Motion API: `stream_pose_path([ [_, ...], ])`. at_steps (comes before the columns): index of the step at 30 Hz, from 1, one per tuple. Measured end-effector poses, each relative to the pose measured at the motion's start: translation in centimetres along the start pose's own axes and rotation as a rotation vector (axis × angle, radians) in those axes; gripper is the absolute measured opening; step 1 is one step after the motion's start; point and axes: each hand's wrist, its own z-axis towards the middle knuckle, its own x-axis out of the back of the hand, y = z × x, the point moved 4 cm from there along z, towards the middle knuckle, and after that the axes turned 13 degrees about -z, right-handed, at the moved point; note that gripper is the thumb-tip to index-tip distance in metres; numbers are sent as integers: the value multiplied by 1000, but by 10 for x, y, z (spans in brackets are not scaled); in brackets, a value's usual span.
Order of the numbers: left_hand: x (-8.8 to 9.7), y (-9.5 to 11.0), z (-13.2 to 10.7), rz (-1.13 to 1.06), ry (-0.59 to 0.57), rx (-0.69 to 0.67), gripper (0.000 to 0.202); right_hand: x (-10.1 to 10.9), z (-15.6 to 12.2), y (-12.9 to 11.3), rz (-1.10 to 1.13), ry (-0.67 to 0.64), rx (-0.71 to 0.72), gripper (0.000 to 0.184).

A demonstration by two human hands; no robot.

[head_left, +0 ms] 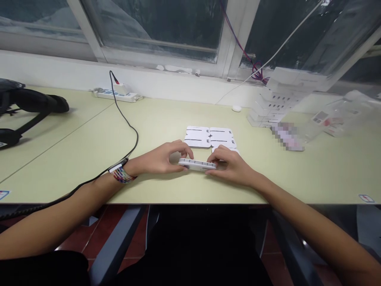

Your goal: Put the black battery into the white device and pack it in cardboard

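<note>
Pale green table (pixel 74 159) bears white cards (pixel 210 137), power strip (pixel 114 94), cable (pixel 127 123).

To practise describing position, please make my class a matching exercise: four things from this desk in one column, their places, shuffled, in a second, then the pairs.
1 white piece
2 power strip
3 bracelet
4 white stack

A back right
B between left hand and right hand
C back left, by the wall
D on the left wrist

Pairs: 1-B, 2-C, 3-D, 4-A
</note>
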Motion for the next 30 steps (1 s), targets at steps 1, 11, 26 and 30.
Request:
stream_pose_path([
  [1,0,0,0,-7,-10,-29,22,0,0,1,9,9,11,18],
  [11,-1,1,2,-50,-4,-159,22,-1,1,-3,40,97,101,24],
  [26,-7,-8,0,88,-92,-88,35,-6,-6,-15,-259,-78,202,28],
  [30,-8,-7,0,74,-101,-73,35,-11,-5,-13,-216,-115,145,26],
])
